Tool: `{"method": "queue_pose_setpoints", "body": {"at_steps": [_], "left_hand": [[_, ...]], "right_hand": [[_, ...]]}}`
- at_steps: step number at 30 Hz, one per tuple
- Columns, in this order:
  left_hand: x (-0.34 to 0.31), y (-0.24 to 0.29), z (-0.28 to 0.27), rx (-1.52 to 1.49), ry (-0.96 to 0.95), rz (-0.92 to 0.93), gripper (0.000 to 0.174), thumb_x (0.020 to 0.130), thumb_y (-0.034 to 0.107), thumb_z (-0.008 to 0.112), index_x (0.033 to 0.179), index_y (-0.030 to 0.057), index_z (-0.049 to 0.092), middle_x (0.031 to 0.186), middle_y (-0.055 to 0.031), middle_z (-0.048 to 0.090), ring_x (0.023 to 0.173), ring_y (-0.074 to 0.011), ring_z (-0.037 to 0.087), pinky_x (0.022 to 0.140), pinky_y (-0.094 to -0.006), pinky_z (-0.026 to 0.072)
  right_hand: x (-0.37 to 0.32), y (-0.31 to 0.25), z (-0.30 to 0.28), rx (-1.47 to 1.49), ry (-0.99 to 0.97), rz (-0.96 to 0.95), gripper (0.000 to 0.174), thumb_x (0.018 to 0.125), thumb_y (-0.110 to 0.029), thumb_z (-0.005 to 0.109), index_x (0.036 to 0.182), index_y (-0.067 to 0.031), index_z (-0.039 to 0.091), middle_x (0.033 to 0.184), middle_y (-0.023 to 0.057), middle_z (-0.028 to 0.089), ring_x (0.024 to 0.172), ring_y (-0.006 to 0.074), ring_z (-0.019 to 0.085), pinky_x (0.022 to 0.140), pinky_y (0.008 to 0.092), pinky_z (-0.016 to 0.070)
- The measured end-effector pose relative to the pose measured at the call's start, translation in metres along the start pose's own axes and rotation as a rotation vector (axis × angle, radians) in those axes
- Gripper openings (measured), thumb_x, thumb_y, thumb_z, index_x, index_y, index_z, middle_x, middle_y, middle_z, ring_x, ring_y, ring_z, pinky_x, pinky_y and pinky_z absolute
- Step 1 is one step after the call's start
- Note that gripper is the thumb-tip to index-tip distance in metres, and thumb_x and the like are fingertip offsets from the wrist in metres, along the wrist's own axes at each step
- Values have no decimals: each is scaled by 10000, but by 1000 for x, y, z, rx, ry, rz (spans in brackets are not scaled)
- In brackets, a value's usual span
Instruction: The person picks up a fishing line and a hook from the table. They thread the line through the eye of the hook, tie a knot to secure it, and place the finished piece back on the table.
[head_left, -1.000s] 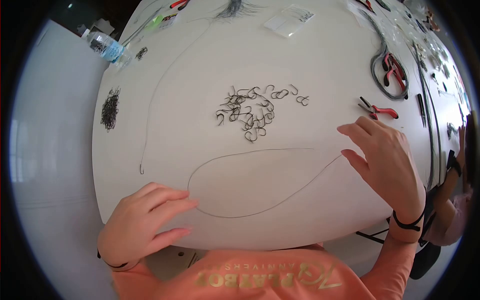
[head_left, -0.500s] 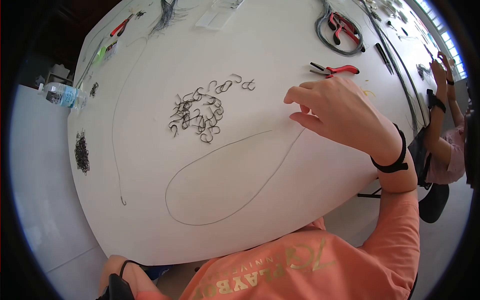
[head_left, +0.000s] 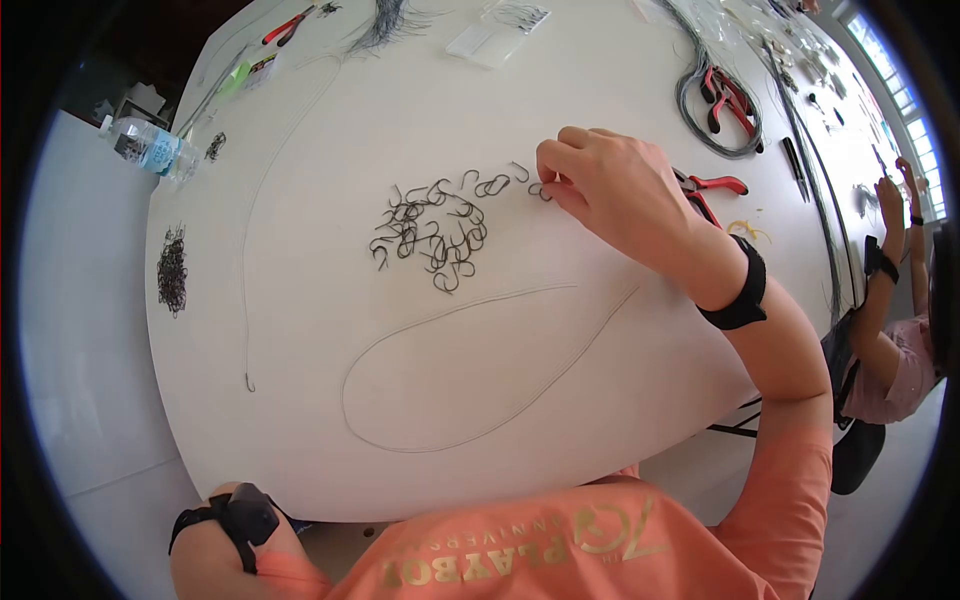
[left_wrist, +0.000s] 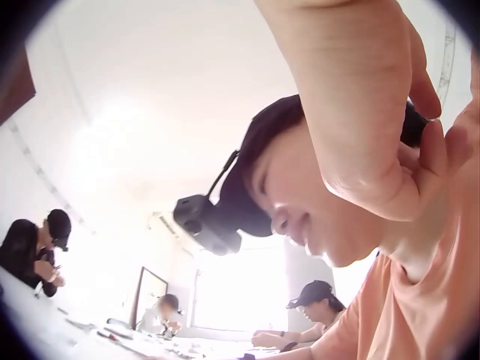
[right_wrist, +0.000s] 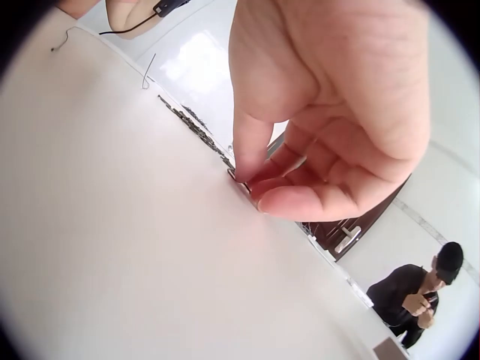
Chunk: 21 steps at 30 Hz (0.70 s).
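My right hand (head_left: 548,185) reaches over the white table (head_left: 620,400) to the right edge of a pile of dark wire hooks (head_left: 430,235). Its thumb and forefinger pinch one small hook (head_left: 540,191) that still touches the table top. The right wrist view shows the same pinch (right_wrist: 246,180) close up, with the other fingers curled behind it. My left arm hangs below the table's near edge, and only its strapped wrist (head_left: 235,515) shows in the head view. In the left wrist view the left hand (left_wrist: 360,112) is loosely curled and holds nothing.
A thin wire loop (head_left: 450,400) lies in front of me. A long wire (head_left: 245,300) runs up the left side. Red pliers (head_left: 715,185) lie behind my right hand, a wire coil (head_left: 725,100) beyond. A water bottle (head_left: 150,148) and small dark pile (head_left: 172,270) sit left. Another person (head_left: 900,300) works at right.
My right hand moved left and forward from beside the wire loop to the hook pile and pinched a hook. My left hand left the table and dropped below its edge.
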<state>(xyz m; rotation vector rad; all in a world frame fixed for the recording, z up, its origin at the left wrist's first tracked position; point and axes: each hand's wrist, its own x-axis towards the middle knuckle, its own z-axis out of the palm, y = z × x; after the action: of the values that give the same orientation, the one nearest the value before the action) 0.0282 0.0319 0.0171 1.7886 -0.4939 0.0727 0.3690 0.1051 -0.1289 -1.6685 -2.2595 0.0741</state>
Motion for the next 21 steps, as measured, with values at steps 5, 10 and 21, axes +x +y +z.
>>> {"method": "queue_pose_setpoints", "body": {"at_steps": [5,10,21], "left_hand": [[3,-43,-27,33,30,-337,286,873,180,707,1116,41,650,896,-100,636,719,-183,590,563,-320,441],[2,-81,-33,213,197,-631,223,868,162,745,1074,81,727,813,-19,699,677,-151,664,547,-250,499],[4,-119,-41,477,539,-876,223,882,193,727,1065,69,699,807,-18,693,653,-148,657,590,-278,512]], "right_hand": [[-1,2,2,-29,24,-36,72,890,-89,654,889,-63,587,841,56,632,784,276,636,659,395,495],[-8,-5,-14,-33,55,-45,74,893,-89,654,864,-60,593,836,59,625,760,263,642,630,385,501],[-9,-19,-5,-116,40,-55,91,861,-88,678,840,-68,591,799,43,595,749,215,653,595,345,512]]}}
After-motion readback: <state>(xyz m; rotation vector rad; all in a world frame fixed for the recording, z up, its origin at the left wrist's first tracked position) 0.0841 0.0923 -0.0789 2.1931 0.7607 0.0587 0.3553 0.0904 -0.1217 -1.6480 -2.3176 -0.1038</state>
